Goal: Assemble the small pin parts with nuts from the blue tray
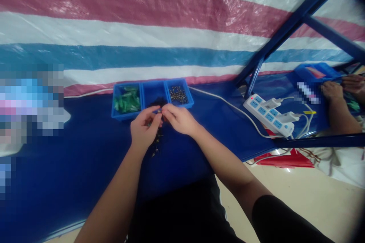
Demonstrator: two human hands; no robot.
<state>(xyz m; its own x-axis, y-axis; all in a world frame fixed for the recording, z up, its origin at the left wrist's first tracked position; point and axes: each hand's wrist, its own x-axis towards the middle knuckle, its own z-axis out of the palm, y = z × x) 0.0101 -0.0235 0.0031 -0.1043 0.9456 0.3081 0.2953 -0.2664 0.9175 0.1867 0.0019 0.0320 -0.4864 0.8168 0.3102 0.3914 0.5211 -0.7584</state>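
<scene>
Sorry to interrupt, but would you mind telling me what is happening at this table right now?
A person seated at the blue table pinches a tiny part between the left hand and right hand, just in front of three blue bins. One bin holds green pieces, another small metal parts. A few parts lie below the hands. Another person's hands work at far right.

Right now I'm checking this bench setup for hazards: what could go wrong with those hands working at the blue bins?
1. The left hand and right hand pinch a tiny part above the table; it could slip and scatter among the loose parts below.
2. The white cable runs beside the bins to the power strip; a forearm might snag it.
</scene>
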